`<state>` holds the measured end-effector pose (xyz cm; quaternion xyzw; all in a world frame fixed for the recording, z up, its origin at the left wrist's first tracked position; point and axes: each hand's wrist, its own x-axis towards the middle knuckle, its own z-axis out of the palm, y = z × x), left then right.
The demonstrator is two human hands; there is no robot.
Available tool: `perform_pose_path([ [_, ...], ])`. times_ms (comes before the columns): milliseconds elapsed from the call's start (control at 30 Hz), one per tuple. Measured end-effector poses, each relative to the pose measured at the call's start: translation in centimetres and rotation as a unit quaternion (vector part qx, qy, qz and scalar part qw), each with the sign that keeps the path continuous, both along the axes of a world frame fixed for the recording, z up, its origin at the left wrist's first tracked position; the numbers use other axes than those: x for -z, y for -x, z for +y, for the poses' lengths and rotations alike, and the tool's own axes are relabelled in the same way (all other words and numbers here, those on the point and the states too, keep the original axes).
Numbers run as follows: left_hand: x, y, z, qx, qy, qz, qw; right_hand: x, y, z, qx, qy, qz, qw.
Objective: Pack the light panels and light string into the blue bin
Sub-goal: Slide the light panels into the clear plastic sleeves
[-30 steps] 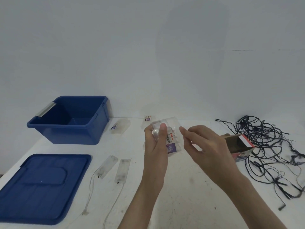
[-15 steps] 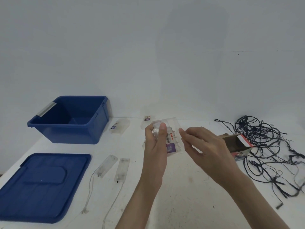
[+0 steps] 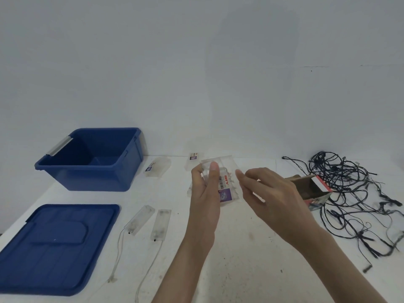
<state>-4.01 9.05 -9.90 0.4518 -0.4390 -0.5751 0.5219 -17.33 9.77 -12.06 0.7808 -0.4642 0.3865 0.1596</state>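
**Head view, hands at centre frame.** The left hand [image 3: 205,193] is raised above the white table [image 3: 240,270] and grips a clear plastic case [image 3: 227,186] held upright. The thumb is pressed flat on the case's near face and the other fingers curl behind it. The case carries a barcode label with red lettering and a purple sticker. Small pale contents show through its wall but are too indistinct to name.

The right hand [image 3: 275,200] is held just right of the case, fingers loosely curled, index fingertip at the case's right edge. Whether it pinches that edge or only touches it cannot be told.

**Left of frame.** The blue bin [image 3: 87,180] stands open near the back of the table, with a grey handle on its left rim. The blue lid [image 3: 54,248] lies flat in the lower left, in front of the bin.

Between the lid and the left forearm, a light panel [image 3: 140,219] and a second light panel [image 3: 161,224] lie side by side on the table. Each trails a thin pale wire toward the bottom edge.

A second clear case [image 3: 157,169] lies just right of the bin. A third clear case [image 3: 193,159] sits farther right, just above the left hand in the picture.

**Right of frame.** The light string [image 3: 349,193], dark and tangled, sprawls on the table, well apart from the bin. An open cardboard box [image 3: 310,189] lies on its side between the right hand and the string.
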Motion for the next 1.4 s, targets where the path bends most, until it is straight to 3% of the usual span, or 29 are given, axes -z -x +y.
perform_pose_path([
  [367, 0.3, -0.3, -0.1, 0.019, -0.012, 0.016, 1.000, 0.0, -0.9, 0.5, -0.040, -0.066, -0.225, 0.971],
  [433, 0.0, -0.4, -0.1, 0.021, -0.018, 0.022, 0.999, -0.1, -1.1, 0.6, -0.054, -0.124, -0.299, 0.945],
  [533, -0.1, -0.5, -0.2, 0.024, -0.019, 0.034, 0.999, -0.6, -1.7, 0.9, -0.094, -0.220, -0.440, 0.866],
  [633, -0.1, -0.6, -0.3, 0.019, -0.011, 0.051, 0.998, -0.5, -2.3, 1.1, -0.111, -0.236, -0.489, 0.832],
  [900, 0.1, -0.1, -0.3, -0.007, -0.031, 0.102, 0.994, 0.1, -4.8, 1.9, -0.152, -0.285, -0.461, 0.827],
  [1000, 0.2, -0.3, -0.5, -0.009, -0.040, 0.118, 0.992, 0.1, -4.6, 1.8, -0.125, -0.290, -0.408, 0.857],
  [1100, 0.3, -0.7, -0.8, -0.007, -0.057, 0.164, 0.985, 0.3, -4.4, 1.7, -0.068, -0.230, -0.291, 0.926],
  [1167, 0.4, -0.8, -1.1, -0.015, -0.075, 0.185, 0.980, 0.8, -4.3, 1.4, -0.041, -0.190, -0.226, 0.954],
  [1400, 1.8, -1.4, -1.7, 0.014, -0.083, 0.177, 0.981, 1.4, -3.6, 0.4, -0.014, -0.246, -0.182, 0.952],
])
